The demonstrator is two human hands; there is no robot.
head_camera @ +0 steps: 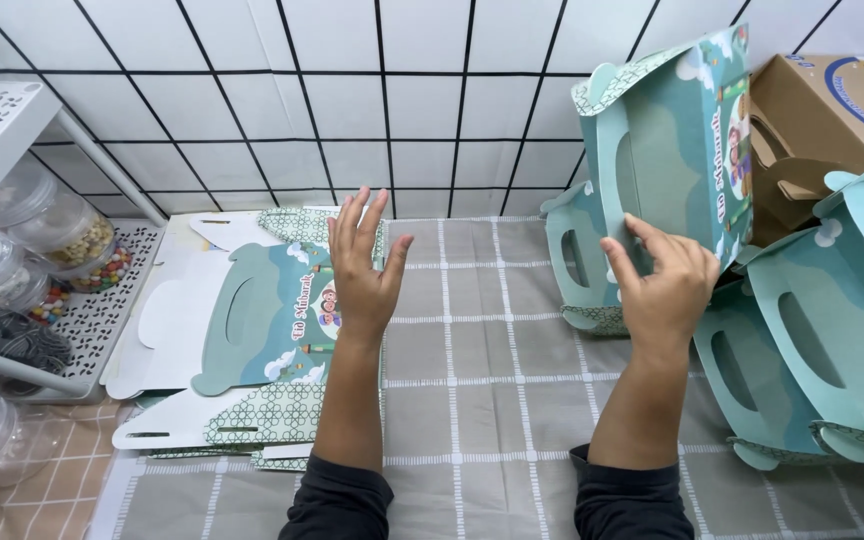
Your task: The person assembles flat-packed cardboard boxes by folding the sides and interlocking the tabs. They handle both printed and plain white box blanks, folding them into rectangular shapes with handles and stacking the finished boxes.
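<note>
My left hand (364,262) hovers open, fingers spread, over the right edge of a stack of flat, unfolded teal and white cardboard boxes (252,330) lying on the grey checked cloth. My right hand (664,282) touches the lower edge of an assembled teal carry box with a cut-out handle (677,150) that stands tilted at the right. Its fingers rest on the box's side near a second assembled box (580,255) behind it.
More assembled teal handle boxes (832,330) are piled at the right, with a brown cardboard box (832,110) behind them. A white perforated shelf rack (2,130) holding clear lidded containers of sweets (72,240) stands at the left. A white tiled wall (422,100) closes the back.
</note>
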